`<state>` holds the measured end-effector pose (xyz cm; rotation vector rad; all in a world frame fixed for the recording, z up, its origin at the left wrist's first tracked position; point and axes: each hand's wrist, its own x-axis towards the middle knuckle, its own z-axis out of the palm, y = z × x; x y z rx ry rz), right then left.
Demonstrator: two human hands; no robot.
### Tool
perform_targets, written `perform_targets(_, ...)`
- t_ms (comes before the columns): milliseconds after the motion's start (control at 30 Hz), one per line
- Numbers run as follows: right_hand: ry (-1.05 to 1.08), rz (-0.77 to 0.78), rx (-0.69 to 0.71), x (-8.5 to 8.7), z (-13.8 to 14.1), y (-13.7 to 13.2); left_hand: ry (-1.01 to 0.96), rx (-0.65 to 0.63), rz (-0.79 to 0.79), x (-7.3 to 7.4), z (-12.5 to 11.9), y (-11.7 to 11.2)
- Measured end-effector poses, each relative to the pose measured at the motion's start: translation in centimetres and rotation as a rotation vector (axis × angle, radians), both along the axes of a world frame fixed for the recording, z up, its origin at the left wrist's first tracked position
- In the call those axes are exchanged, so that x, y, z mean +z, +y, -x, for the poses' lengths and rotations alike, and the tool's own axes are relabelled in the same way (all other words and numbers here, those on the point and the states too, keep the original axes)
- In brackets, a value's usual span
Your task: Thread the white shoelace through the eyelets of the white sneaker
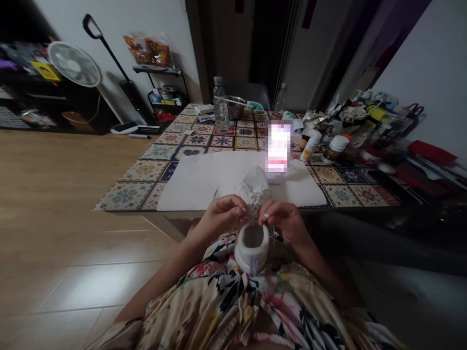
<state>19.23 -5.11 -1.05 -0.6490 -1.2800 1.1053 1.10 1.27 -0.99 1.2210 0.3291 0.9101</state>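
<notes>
A white lace-up shoe [251, 253] rests between my lap and the table edge, heel towards me and toe on the white sheet [193, 177]. White shoelaces [257, 193] lie in loops over its front. On the shoe's left side, my left hand [229, 212] is closed in a pinch on the shoelace. My right hand [283, 218] pinches lace on the other side, close to the shoe's opening. The thin lace is partly hidden by the fingers. Beyond the toe stands a lit phone [278, 146], its screen blurred out.
The patterned table [156, 152] carries a clear water bottle [220, 104], a metal bowl [236, 107] and a second bottle [280, 98] at the back. Jars [336, 147] and clutter crowd its right side. A fan [75, 64] and an upright floor cleaner [133, 97] are at left.
</notes>
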Motion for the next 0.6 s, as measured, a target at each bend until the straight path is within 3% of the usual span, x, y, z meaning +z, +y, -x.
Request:
perform_targets(167,0.002,0.065,-0.119,0.0,0.7,0.0,0.090,0.020,-0.087,-0.1,0.2,0.1)
perform_targets(367,-0.326,-0.176,-0.293,0.8,1.0,-0.8,0.059,0.051,-0.301,0.1,0.2,-0.3)
perform_targets(467,-0.462,-0.256,-0.349,1.0,1.0,-1.2,0.015,0.048,-0.218,0.0,-0.2,-0.7)
perform_targets(600,-0.498,-0.234,-0.356,1.0,0.8,-1.3,-0.023,0.030,-0.034,-0.1,-0.7,-1.0)
